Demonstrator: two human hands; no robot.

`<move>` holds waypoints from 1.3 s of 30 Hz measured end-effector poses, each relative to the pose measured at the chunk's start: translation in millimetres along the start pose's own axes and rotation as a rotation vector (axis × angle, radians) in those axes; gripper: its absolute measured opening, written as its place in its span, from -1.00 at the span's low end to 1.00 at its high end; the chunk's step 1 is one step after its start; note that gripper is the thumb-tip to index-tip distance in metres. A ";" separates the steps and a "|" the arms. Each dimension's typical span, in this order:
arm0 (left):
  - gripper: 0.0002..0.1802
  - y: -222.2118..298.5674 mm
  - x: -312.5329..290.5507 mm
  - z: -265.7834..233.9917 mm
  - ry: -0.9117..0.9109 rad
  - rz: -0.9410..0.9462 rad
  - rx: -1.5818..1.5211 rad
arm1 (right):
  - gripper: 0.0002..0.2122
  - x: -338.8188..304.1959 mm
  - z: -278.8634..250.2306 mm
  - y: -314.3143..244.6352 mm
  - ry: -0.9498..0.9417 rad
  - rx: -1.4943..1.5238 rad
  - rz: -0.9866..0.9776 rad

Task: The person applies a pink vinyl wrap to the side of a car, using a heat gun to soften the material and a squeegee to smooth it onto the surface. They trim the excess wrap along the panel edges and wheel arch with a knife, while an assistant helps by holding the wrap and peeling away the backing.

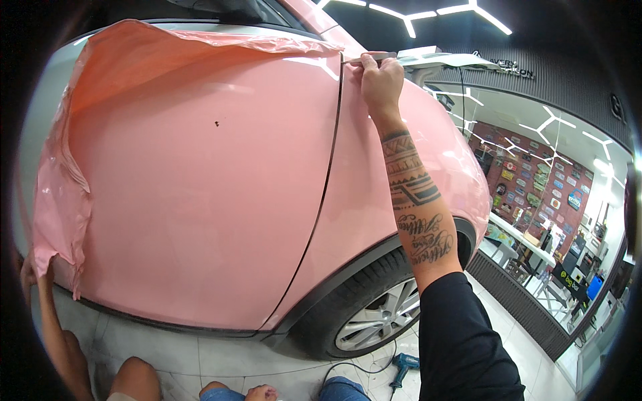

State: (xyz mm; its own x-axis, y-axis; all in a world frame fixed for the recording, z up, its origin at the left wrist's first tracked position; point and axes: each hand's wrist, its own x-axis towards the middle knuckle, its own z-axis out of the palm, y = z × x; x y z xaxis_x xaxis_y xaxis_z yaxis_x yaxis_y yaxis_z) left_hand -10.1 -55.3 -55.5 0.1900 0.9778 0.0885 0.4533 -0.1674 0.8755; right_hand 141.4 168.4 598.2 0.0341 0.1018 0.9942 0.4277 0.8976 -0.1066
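Note:
My right hand point(382, 75) is closed around a slim silver utility knife point(382, 55). Its thin tip points left at the top of the dark seam point(332, 154) between two pink car panels. My left hand point(261, 393) is low between my knees, fingers curled; whatever it may hold is hidden. Glossy pink film point(200, 180) covers the large panel, with a small dark spot at its upper middle. Loose film point(63, 180) folds up along the top and left edges. At far left another person's hand point(30, 273) grips the hanging film corner.
Below the rear panel sits a wheel point(381, 311) under a dark arch. A teal heat gun point(404, 367) with its cord lies on the tiled floor point(180, 361). The other person's knee point(136, 381) is close on my left. A glass partition and white table point(521, 237) stand at right.

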 end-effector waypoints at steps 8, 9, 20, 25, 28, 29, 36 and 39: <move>-0.75 -3.9 4.9 1.9 -0.046 -0.021 0.003 | -0.85 3.4 -4.7 -10.4 -0.055 0.226 0.190; -0.74 -1.0 6.1 2.5 -0.056 -0.019 0.002 | -0.85 2.9 -6.1 -11.7 -0.060 0.250 0.185; -0.78 180.0 70.5 -149.7 0.226 0.465 -0.012 | -0.86 -13.8 -10.3 -2.3 0.021 0.648 0.190; -0.79 416.8 160.8 -257.9 0.734 0.944 0.225 | -0.92 -18.4 -23.2 17.2 -0.042 0.363 -0.018; -0.83 496.4 209.0 -309.9 0.869 1.139 0.296 | -0.92 -14.4 -9.4 4.1 0.007 0.314 -0.135; -0.83 506.6 227.6 -318.0 0.923 1.167 0.291 | -0.90 -11.5 -10.1 6.4 -0.009 0.262 -0.198; -0.83 500.9 256.9 -322.2 1.066 1.238 0.362 | -0.94 -20.1 -8.1 4.5 0.033 0.118 -0.331; -0.84 500.2 256.0 -320.7 1.065 1.261 0.366 | -0.95 -18.4 -3.8 4.5 0.082 0.059 -0.305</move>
State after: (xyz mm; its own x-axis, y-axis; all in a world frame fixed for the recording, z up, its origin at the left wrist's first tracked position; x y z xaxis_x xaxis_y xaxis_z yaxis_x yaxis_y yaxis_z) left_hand -14.0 151.8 557.4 0.0051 -0.1586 0.9873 0.6811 -0.7224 -0.1195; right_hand 146.2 169.0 579.5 -0.0140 -0.2081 0.9780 0.3762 0.9051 0.1980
